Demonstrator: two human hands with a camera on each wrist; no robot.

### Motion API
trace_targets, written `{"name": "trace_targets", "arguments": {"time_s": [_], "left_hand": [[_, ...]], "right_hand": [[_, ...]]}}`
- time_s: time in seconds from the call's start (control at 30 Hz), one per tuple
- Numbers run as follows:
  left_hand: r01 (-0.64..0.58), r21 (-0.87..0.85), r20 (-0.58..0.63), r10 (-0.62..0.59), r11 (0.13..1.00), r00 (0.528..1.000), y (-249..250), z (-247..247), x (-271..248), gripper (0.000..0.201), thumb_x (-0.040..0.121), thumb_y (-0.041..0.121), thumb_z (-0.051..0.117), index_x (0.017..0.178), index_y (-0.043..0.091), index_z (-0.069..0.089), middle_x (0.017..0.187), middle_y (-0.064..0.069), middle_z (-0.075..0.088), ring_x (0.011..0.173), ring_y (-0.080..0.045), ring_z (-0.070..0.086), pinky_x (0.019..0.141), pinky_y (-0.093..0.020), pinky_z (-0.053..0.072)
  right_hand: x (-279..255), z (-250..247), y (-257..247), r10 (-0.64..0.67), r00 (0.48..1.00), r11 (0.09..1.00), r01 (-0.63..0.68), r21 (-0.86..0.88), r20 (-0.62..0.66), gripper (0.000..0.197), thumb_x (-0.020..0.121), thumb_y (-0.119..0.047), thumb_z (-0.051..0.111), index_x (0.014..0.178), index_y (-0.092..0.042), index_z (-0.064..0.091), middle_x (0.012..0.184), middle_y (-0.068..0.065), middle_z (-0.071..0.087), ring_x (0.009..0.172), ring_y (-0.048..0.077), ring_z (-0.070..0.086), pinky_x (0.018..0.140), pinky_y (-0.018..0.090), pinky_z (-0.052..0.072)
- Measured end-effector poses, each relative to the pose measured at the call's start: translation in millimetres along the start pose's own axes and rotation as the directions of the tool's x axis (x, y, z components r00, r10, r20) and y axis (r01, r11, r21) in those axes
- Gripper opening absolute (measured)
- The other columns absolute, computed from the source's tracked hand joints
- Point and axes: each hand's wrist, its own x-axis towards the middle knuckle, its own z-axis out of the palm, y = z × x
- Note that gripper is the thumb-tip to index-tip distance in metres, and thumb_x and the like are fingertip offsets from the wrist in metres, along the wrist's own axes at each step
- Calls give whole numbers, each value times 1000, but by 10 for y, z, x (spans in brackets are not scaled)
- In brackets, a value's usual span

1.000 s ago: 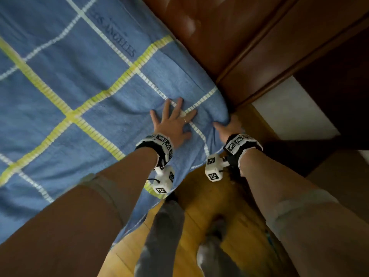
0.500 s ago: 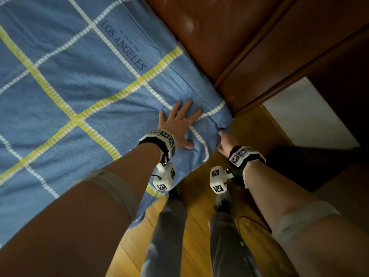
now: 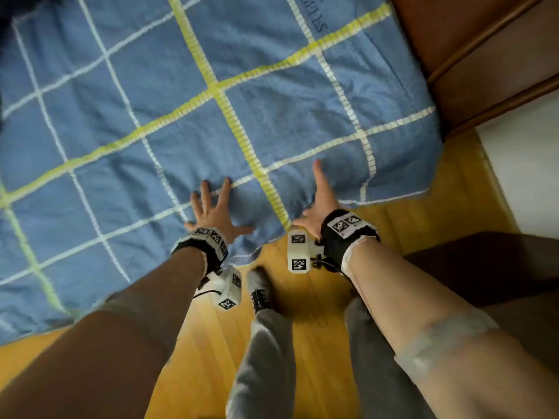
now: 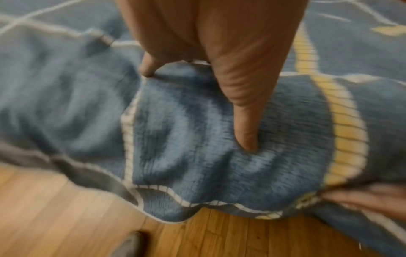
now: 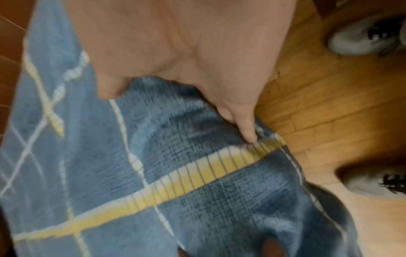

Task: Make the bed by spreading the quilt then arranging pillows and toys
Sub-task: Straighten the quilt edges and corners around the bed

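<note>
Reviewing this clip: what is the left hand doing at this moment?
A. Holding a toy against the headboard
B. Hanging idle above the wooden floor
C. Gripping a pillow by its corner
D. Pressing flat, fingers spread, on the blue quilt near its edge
D: in the head view the left hand lies palm down with straight, spread fingers on the blue quilt, close to the edge that overhangs the wooden floor.

Quilt (image 3: 187, 95): blue knit, gridded with thin white lines and broader yellow bands, dark lettering near its far right corner. Lies spread flat across the bed, lightly rumpled along the near edge. That edge and the right corner overhang the mattress, above the wooden floor (image 3: 305, 297).
</note>
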Motion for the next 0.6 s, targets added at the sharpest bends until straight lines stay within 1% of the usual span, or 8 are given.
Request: {"name": "trace_targets", "arguments": {"time_s": [0.1, 0.23, 0.3, 0.37, 0.43, 0.5, 0.53, 0.6], "left_hand": [[-59, -32, 12, 59, 998, 998, -366, 196, 203, 119, 60, 75, 71, 145, 57, -11, 160, -2, -24, 147, -38, -14, 114, -67, 14], [-143, -111, 8, 145, 983, 989, -521, 284, 320, 110, 62, 76, 68, 143, 61, -5, 159, 6, -25, 148, -34, -18, 107, -73, 17], [-209, -241, -30, 208, 948, 978, -678, 176, 247, 94, 69, 76, 62, 147, 54, 14, 163, 3, -9, 150, -32, -8, 114, -63, 14], [-220, -436, -83, 205, 872, 975, -978, 54, 191, 66, 81, 69, 57, 140, 41, 44, 155, -8, 29, 143, -30, 28, 118, -48, 26], [-71, -683, -23, 76, 727, 997, -1395, 5, 83, 51, 89, 64, 49, 113, 22, 63, 117, -11, 64, 108, -29, 62, 97, -42, 51], [192, -866, 185, -62, 461, 981, -1858, 30, -123, 62, 94, 63, 40, 91, 6, 67, 83, -12, 68, 84, -33, 65, 72, -38, 56], [311, -889, 299, -87, 338, 950, -2097, 97, -224, 69, 96, 63, 37, 91, 1, 67, 83, -14, 68, 86, -35, 65, 70, -39, 53], [464, -865, 453, -101, 192, 886, -2567, 285, -418, 78, 94, 67, 30, 115, -1, 62, 107, -12, 66, 103, -33, 62, 82, -42, 49]], "right_hand": [[440, 67, 145, -125, 992, 992, 124, -18, -36, 123, 34, -83, 80, 142, -37, 42, 135, 9, 59, 115, 39, 61, 90, 70, 44], [135, 289, 379, -211, 975, 977, 211, -1, -63, 106, 49, -74, 80, 137, -24, 51, 132, 14, 60, 113, 39, 62, 89, 65, 49], [-121, 500, 694, -224, 974, 974, 224, -18, -30, 87, 64, -72, 71, 129, -17, 55, 126, 18, 61, 108, 39, 62, 89, 64, 50], [-304, 712, 1063, -189, 981, 981, 187, -44, -51, 74, 79, -72, 57, 128, -17, 52, 121, 18, 59, 98, 36, 62, 78, 58, 54], [-419, 969, 1467, -138, 985, 989, 131, -70, -102, 78, 81, -73, 54, 136, -18, 45, 131, 18, 52, 106, 37, 58, 68, 54, 53], [-454, 1206, 1857, -99, 984, 991, 85, -101, -149, 94, 76, -75, 58, 146, -16, 35, 140, 15, 45, 124, 41, 50, 73, 57, 51], [-429, 1294, 2026, -102, 980, 990, 83, -116, -171, 101, 73, -77, 60, 147, -15, 33, 138, 14, 45, 121, 41, 51, 77, 58, 50], [-346, 1442, 2291, -98, 978, 987, 71, -147, -184, 107, 68, -80, 62, 148, -14, 34, 130, 17, 49, 99, 37, 59, 75, 54, 54]]}}
